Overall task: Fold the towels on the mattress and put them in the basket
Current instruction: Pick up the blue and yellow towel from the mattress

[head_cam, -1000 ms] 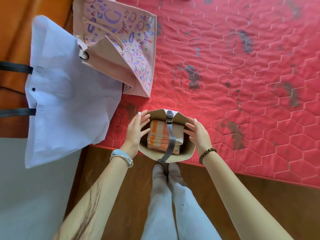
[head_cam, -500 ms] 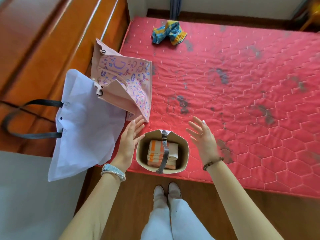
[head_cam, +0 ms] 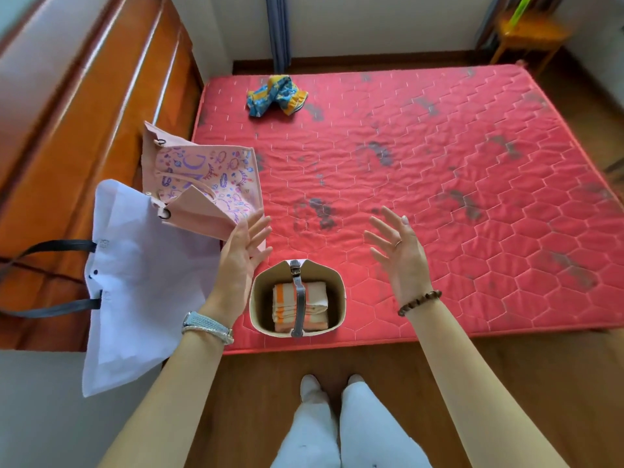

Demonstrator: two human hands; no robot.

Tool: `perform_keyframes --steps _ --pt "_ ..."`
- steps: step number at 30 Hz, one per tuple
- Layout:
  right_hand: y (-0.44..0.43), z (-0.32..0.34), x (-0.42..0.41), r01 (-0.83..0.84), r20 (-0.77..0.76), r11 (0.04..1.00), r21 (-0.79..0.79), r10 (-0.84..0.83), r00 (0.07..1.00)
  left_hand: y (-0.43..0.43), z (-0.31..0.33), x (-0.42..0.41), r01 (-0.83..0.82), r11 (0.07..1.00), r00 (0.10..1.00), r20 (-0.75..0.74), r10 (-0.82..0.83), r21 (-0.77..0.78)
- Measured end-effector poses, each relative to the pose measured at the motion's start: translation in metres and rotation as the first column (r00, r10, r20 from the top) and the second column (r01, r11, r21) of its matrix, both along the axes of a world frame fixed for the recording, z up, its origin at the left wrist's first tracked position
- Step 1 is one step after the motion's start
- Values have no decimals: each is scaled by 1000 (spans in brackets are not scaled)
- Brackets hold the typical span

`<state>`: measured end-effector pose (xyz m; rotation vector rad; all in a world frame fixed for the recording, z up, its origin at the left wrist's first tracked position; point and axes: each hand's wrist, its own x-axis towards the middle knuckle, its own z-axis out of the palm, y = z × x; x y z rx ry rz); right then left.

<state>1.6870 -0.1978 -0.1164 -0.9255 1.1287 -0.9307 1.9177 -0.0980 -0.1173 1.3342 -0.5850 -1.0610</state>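
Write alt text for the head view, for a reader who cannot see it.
A left hand and right hand, both open, hover either side of a basket holding a folded striped towel on a red mattress. A crumpled towel lies farther back.

At your left, note a pink tote bag (head_cam: 202, 173) printed with purple doodles, lying flat. Its near corner overlaps a white non-woven bag (head_cam: 135, 282) with dark strap handles (head_cam: 50, 246). The handles rest on a glossy brown wooden panel (head_cam: 101, 113). Far right, a yellow wooden stool (head_cam: 530, 32). A blue curtain (head_cam: 278, 28) hangs at the far wall. You stand on wooden flooring (head_cam: 253, 383).
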Motion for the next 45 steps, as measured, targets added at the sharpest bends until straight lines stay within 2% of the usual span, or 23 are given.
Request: perform_keyframes --steps 8,13,28,32,36,45 --pt "23 13 -59 139 41 990 -23 -138 990 -14 16 -31 95 995 995 -12 -95 -29" --pt "38 16 -105 233 55 972 -25 -232 971 -23 23 -75 215 976 977 15 -214 -22" --pt "109 50 -304 436 102 898 -59 -429 897 -27 49 -286 477 870 878 36 -477 -125" --pt "133 59 -361 510 91 858 -70 -503 859 -26 49 -347 549 825 834 22 -552 -134" --pt "150 62 -415 621 122 782 -54 -612 782 -31 56 -407 656 743 752 33 -658 -133" --pt "154 61 -491 767 125 641 -38 -758 640 -84 58 -518 777 619 626 29 -780 -117"
